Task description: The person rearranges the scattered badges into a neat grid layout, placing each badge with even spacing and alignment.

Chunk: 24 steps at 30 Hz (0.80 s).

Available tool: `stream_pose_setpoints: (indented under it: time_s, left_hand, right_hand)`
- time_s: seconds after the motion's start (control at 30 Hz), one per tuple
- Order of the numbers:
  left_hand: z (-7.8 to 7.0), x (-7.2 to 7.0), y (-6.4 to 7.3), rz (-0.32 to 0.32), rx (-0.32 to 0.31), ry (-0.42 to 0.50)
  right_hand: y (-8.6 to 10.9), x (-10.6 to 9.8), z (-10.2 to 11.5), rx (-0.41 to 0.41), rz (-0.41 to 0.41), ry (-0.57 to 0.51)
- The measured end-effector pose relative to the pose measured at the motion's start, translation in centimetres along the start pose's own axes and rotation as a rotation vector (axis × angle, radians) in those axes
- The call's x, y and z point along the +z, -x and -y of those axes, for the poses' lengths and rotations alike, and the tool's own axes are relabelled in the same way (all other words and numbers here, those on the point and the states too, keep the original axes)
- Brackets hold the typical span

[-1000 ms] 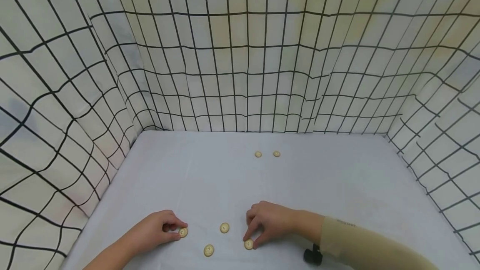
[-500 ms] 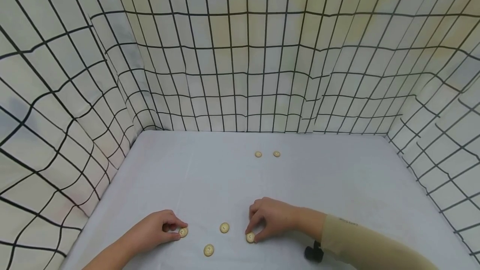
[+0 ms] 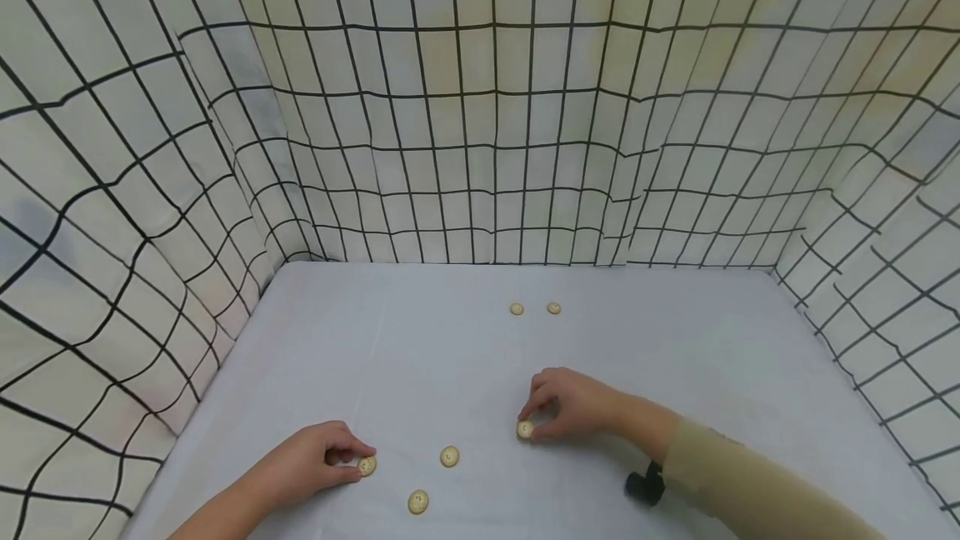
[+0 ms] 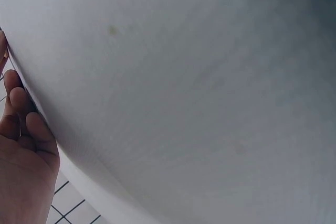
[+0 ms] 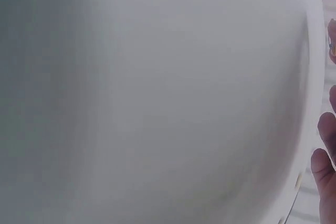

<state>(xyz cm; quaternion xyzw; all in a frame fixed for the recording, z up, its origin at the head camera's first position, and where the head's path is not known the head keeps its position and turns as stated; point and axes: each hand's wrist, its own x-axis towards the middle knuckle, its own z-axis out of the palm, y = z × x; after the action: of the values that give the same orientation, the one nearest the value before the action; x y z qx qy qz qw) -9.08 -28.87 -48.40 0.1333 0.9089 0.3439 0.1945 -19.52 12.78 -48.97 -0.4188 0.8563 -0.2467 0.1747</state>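
Note:
In the head view, my left hand (image 3: 303,465) pinches the edge of a round cream button (image 3: 366,466) at the table's near left. Farther right, my right hand (image 3: 573,402) holds another cream button (image 3: 525,429) between thumb and fingers, close over the white cloth. Between the hands are two more: a button (image 3: 449,457) and, nearer the front, a button (image 3: 417,502). Curled fingers of the left hand (image 4: 26,145) show at the left edge of its wrist view. Fingertips of the right hand (image 5: 326,145) appear at the right edge of the other wrist view.
Toward the back of the white table (image 3: 420,340) lie a button (image 3: 517,308) and, just right of it, a button (image 3: 553,307). A black wrist device (image 3: 645,485) hangs under the right sleeve (image 3: 757,473). Black-gridded cloth walls (image 3: 480,123) enclose the back and sides.
My right hand has moved away from me and to the right, taking its button along. The left hand and the other buttons stay where they were.

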Motion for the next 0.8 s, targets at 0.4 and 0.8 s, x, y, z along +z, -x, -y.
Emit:
stream_pose_setpoints:
  time_s: [0.4, 0.8]
  left_hand:
    - [-0.1, 0.0, 0.0, -0.002, 0.004, -0.012]
    - [-0.2, 0.0, 0.2, -0.008, 0.029, -0.009]
  right_hand:
    - [1.1, -4.1, -5.2, 0.336, -0.188, -0.025]
    - [1.9, -6.6, -10.5, 0.495, -0.305, -0.038]
